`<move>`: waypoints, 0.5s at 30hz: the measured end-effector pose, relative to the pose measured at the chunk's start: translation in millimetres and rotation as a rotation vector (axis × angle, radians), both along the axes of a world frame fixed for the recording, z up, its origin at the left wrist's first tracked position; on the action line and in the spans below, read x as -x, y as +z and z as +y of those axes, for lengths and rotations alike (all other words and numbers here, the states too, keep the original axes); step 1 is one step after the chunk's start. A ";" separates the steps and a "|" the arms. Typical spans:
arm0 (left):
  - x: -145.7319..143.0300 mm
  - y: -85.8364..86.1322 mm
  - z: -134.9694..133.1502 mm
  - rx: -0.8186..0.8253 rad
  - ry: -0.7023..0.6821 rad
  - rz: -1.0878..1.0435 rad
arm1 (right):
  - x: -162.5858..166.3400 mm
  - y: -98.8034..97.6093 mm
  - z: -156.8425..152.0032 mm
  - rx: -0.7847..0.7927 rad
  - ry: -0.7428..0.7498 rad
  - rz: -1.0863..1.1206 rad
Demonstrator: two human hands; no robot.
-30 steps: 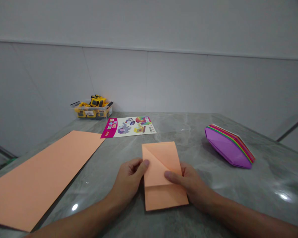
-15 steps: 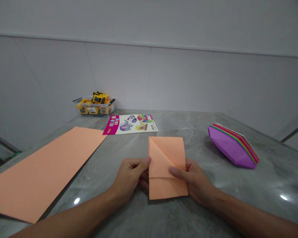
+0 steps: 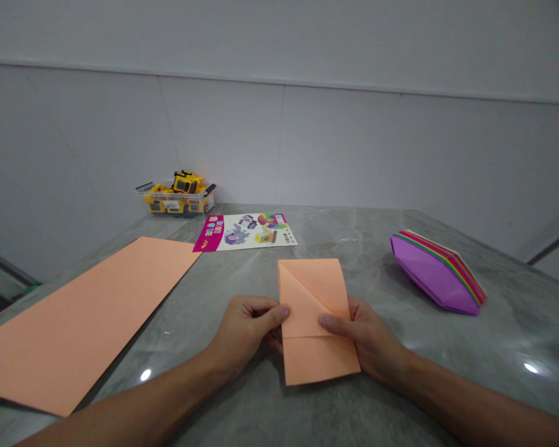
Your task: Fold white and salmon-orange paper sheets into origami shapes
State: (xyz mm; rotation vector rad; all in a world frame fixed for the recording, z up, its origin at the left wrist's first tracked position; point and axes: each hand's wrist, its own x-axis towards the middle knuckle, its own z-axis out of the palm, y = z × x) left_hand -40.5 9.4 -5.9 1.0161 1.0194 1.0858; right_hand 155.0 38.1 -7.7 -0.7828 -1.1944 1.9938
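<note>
A folded orange paper lies on the grey marble table, with a diagonal fold across its upper half. My left hand pinches its left edge, thumb on top. At the paper's right edge my right hand grips it too, thumb pressed on the middle crease. Both hands are closed on the paper.
A long orange sheet covers the left part of the table. A printed instruction card lies behind the folded paper. A clear tub of yellow toy vehicles stands at the wall. At the right sits a stack of coloured paper.
The folded paper has shifted a little to the right and turned slightly in my hands. My left thumb has slid further onto the sheet.
</note>
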 end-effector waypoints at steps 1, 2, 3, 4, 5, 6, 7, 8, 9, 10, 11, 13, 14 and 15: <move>-0.8 1.6 -1.6 -0.022 -0.015 0.026 | 0.2 -0.5 -1.2 -0.001 -0.004 -0.003; -1.9 3.5 -3.7 -0.059 -0.033 0.055 | 0.8 -0.9 -2.6 -0.002 -0.014 -0.008; -3.0 5.7 -6.1 -0.105 -0.045 0.088 | 1.6 -1.1 -3.9 -0.006 -0.024 -0.011; -4.2 7.8 -8.6 -0.151 -0.050 0.123 | 2.4 -0.9 -4.8 -0.011 -0.032 -0.012; -5.3 9.7 -11.1 -0.190 -0.047 0.159 | 2.9 -0.1 -4.8 -0.017 -0.027 -0.010; -6.2 11.2 -13.3 -0.217 -0.038 0.191 | 2.8 1.5 -3.3 -0.026 -0.011 -0.009; -6.8 12.1 -15.1 -0.231 -0.034 0.221 | 1.8 4.1 -0.1 -0.038 0.008 -0.010; -7.3 12.6 -16.6 -0.231 -0.044 0.241 | -0.4 7.6 5.0 -0.052 0.019 -0.017; -7.6 12.6 -17.8 -0.225 -0.074 0.246 | -3.9 11.9 11.9 -0.068 0.024 -0.038; -7.8 12.4 -18.8 -0.215 -0.124 0.238 | -8.5 17.0 19.9 -0.094 -0.003 -0.060; -8.0 12.2 -19.7 -0.207 -0.179 0.225 | -14.0 22.6 28.3 -0.112 -0.033 -0.102; -8.6 12.1 -21.6 -0.191 -0.300 0.202 | -25.7 33.9 42.7 -0.173 0.022 -0.241; -9.0 12.5 -22.6 -0.173 -0.365 0.192 | -30.8 39.1 47.1 -0.227 0.100 -0.302; -9.4 13.1 -23.6 -0.152 -0.433 0.190 | -34.7 43.6 48.9 -0.270 0.192 -0.361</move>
